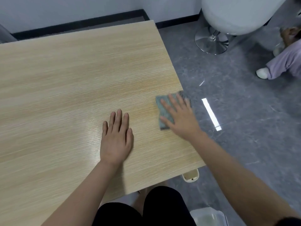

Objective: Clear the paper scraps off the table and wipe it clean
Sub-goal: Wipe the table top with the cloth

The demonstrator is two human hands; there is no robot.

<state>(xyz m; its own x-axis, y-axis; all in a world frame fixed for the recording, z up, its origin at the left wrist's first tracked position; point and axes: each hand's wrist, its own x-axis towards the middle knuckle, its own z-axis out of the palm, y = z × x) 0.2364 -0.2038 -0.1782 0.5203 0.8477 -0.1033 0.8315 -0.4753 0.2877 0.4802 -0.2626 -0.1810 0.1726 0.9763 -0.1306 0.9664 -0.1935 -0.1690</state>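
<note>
Grey cloth [164, 111] flat at table [65, 79] right edge — light wood, bare

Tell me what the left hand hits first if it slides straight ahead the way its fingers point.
Nothing, as far as the picture shows: ahead of the left hand lies only bare table up to its far edge. The cloth sits off to its right.

Two hands [116, 141] [180, 118], one cloth [164, 111], one table [65, 79], one chair [234, 13], one bin [210, 216].

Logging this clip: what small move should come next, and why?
Probably sweep the grey cloth leftward across the wooden table. The right hand presses it flat at the table's right edge, part overhanging; no scraps show, and the left hand rests flat.
</note>
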